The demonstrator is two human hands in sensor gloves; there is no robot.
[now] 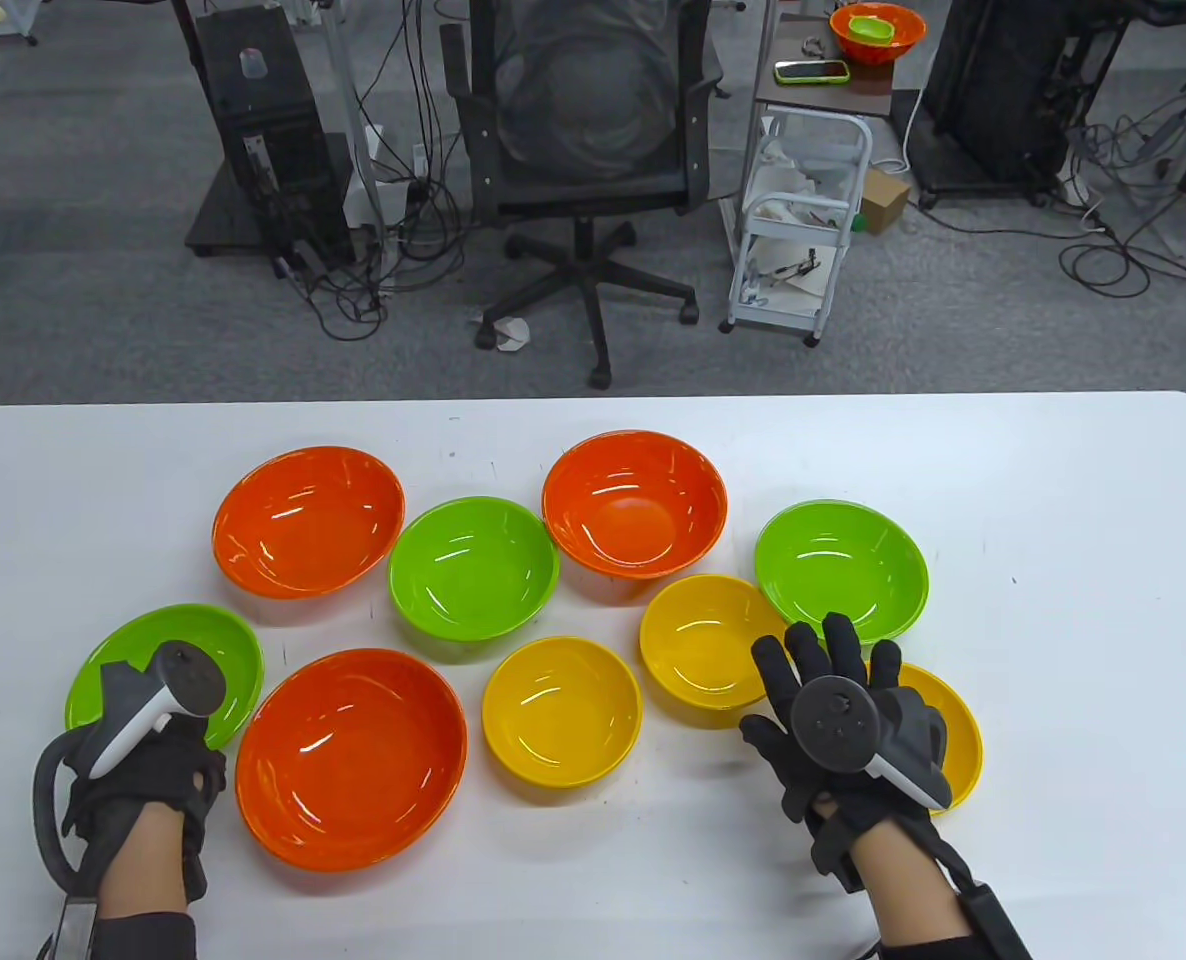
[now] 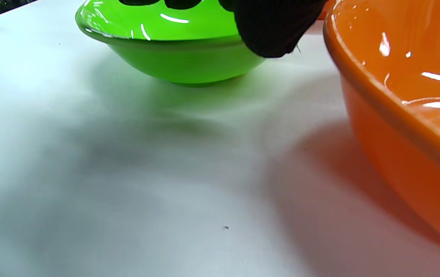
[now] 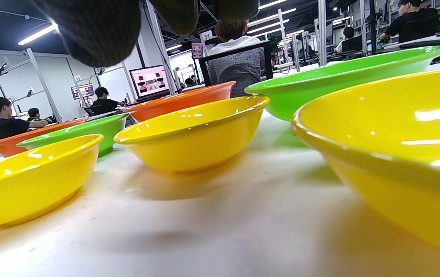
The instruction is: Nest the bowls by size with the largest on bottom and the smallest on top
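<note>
Nine bowls stand apart on the white table [image 1: 1053,600]. Three are large and orange: back left [image 1: 308,520], back middle [image 1: 635,505], front [image 1: 351,755]. Three are medium and green: left [image 1: 203,640], middle [image 1: 473,568], right [image 1: 841,570]. Three are small and yellow: middle [image 1: 561,710], the one beside it [image 1: 703,645], and the right one [image 1: 956,735], partly under my right hand. My left hand [image 1: 168,715] grips the near rim of the left green bowl [image 2: 174,57], fingers inside, thumb [image 2: 274,30] outside. My right hand [image 1: 833,690] is spread flat and empty over the right yellow bowl [image 3: 389,154].
The front orange bowl [image 2: 404,115] sits close to the right of the left green bowl. Beyond the table's far edge are an office chair [image 1: 593,130], a white cart [image 1: 803,230] and cables on the floor.
</note>
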